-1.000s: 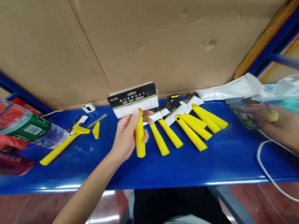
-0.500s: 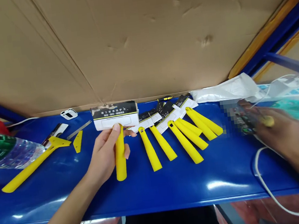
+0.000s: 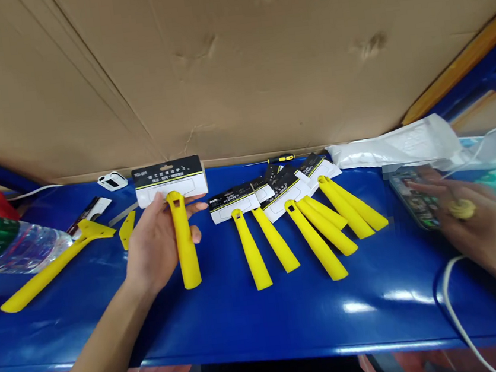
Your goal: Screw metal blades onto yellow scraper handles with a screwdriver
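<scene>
My left hand grips a yellow scraper by its handle, thumb on one side and fingers behind. A black-and-white printed card sleeve covers the scraper's head. My right hand, blurred, is over a phone on the right, its fingers reaching the screen. A small tool with a round yellow end is held in that hand; its kind is unclear. Several more yellow scrapers with card sleeves lie fanned out between the hands.
On the blue table, a scraper without a sleeve, a yellow plate and a bottle lie left. Behind are a white device and a screwdriver. A white package and white cable are right.
The camera view has shifted a little. My left hand has moved left with the scraper, whose card has turned slightly. My right hand stays at the phone.
</scene>
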Tool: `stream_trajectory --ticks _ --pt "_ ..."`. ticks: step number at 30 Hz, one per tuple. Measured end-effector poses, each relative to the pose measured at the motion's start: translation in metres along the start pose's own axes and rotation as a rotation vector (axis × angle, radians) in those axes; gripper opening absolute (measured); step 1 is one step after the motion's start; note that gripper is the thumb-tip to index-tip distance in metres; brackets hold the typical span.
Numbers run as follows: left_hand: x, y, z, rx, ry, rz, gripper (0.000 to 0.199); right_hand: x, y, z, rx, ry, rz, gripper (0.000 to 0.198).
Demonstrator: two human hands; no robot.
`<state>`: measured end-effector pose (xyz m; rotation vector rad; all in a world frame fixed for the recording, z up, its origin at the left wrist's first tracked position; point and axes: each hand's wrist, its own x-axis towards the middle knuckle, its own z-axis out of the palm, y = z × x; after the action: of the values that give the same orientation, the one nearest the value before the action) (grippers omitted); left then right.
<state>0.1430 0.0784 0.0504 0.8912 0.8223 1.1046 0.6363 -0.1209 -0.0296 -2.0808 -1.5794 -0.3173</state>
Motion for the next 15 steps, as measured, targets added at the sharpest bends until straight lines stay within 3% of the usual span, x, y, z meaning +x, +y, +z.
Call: stream_trajectory --ticks 8,15 --pt "-0.002 -0.006 0.000 -0.020 -0.030 0.022 0.025 0.023 0.026 0.010 -0.081 -0.029 -0.130 0.046" --pt "0.000 -0.019 -0.004 -0.053 0.045 0.081 0.020 0.055 0.031 0.017 -0.174 -0.177 -0.168 0.040"
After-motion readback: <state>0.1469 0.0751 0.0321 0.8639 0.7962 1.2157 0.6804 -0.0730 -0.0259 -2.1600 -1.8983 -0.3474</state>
